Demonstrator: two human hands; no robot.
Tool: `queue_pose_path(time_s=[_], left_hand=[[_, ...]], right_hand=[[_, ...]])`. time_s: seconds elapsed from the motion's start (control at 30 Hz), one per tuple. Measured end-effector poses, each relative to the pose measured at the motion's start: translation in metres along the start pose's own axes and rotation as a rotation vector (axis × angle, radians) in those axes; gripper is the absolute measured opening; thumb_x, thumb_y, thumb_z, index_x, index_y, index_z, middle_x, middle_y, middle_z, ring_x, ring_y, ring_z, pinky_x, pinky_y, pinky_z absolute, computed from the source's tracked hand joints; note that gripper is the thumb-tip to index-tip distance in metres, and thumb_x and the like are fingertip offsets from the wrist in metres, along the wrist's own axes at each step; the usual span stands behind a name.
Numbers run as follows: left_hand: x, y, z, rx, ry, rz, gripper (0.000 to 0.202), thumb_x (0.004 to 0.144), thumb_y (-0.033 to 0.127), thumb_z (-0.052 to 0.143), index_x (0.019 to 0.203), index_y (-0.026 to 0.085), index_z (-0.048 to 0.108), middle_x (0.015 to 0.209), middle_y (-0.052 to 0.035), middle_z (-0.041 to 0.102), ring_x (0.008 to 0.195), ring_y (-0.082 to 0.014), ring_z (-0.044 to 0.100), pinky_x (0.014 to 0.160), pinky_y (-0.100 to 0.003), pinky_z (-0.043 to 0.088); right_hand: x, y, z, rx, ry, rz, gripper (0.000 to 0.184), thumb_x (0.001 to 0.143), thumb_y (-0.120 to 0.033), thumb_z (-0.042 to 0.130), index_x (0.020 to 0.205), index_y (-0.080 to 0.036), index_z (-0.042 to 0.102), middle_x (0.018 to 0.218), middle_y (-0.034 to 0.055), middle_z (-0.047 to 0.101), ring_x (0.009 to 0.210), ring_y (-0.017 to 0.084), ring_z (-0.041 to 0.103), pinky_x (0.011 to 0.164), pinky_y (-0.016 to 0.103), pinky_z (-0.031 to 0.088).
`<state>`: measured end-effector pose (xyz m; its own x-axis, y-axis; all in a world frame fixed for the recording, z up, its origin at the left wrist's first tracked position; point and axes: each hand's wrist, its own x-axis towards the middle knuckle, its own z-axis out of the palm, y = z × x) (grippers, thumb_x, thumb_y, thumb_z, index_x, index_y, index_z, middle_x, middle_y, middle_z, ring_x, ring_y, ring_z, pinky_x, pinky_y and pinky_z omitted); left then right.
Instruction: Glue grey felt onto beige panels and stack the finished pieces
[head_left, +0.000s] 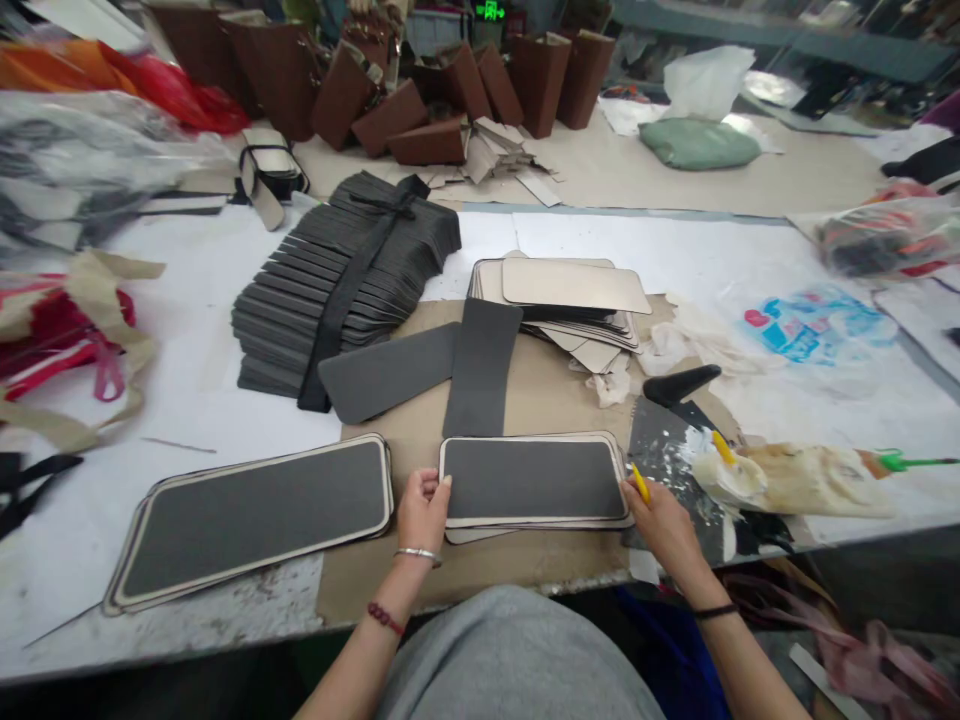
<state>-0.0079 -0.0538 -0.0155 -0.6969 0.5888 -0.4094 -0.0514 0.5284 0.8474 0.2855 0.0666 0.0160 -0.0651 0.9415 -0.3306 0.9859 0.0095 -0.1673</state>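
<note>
A dark grey rounded panel with a cream border (pixel 532 480) lies on a small stack in front of me. My left hand (pixel 424 512) pinches its left edge, thumb on top and fingers curled. At the right edge, my right hand (pixel 661 522) closes round a slim yellow stick (pixel 640 484), its fingertips touching the panel; the stick's other end is hidden. Two loose dark grey pieces, one slanted (pixel 394 372) and one upright (pixel 484 370), lie just beyond. To the left rests another stack of bordered panels (pixel 255 525).
Behind stand a strapped bundle of grey pieces (pixel 352 270) and a pile of cream panels (pixel 574 283). On the right are a glue-smeared dark board (pixel 660 450), a white-coated container (pixel 802 478) and a black-handled tool (pixel 681 384). Brown boxes (pixel 536 85) line the back.
</note>
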Motion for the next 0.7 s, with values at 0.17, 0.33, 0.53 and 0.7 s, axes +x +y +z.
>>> queue_pose_path(time_s=[0.17, 0.33, 0.53, 0.7], left_hand=[[0.007, 0.001, -0.005, -0.078, -0.082, -0.053, 0.033, 0.059, 0.049, 0.055, 0.059, 0.017, 0.054, 0.051, 0.0027, 0.052, 0.053, -0.013, 0.048, 0.055, -0.026, 0.038], [0.01, -0.002, -0.007, -0.161, -0.133, -0.137, 0.035, 0.056, 0.05, 0.057, 0.059, 0.015, 0.056, 0.05, 0.0027, 0.054, 0.051, -0.0122, 0.047, 0.052, -0.025, 0.039], [0.01, -0.004, -0.008, -0.206, -0.144, -0.187, 0.032, 0.055, 0.047, 0.06, 0.061, 0.015, 0.058, 0.051, 0.0016, 0.057, 0.053, -0.0135, 0.051, 0.055, -0.026, 0.041], [0.009, -0.002, -0.009, -0.212, -0.161, -0.2, 0.035, 0.054, 0.048, 0.061, 0.065, 0.015, 0.06, 0.057, -0.0004, 0.062, 0.058, -0.0154, 0.055, 0.058, -0.028, 0.043]], right_hand=[[0.01, 0.004, 0.007, 0.174, -0.075, 0.0, 0.035, 0.076, -0.048, 0.039, 0.07, -0.019, 0.057, 0.06, 0.0026, 0.058, 0.06, 0.018, 0.055, 0.057, 0.025, 0.038], [0.015, 0.002, 0.016, 0.183, -0.096, 0.007, 0.036, 0.069, -0.053, 0.046, 0.059, -0.019, 0.053, 0.051, 0.0008, 0.054, 0.052, 0.017, 0.052, 0.051, 0.025, 0.036], [0.017, -0.001, 0.018, 0.203, -0.123, 0.035, 0.036, 0.068, -0.053, 0.047, 0.057, -0.019, 0.053, 0.049, 0.0009, 0.053, 0.053, 0.017, 0.052, 0.051, 0.025, 0.035], [0.017, -0.003, 0.017, 0.193, -0.116, 0.053, 0.035, 0.07, -0.05, 0.047, 0.057, -0.019, 0.053, 0.051, 0.0009, 0.054, 0.052, 0.016, 0.051, 0.051, 0.025, 0.034]])
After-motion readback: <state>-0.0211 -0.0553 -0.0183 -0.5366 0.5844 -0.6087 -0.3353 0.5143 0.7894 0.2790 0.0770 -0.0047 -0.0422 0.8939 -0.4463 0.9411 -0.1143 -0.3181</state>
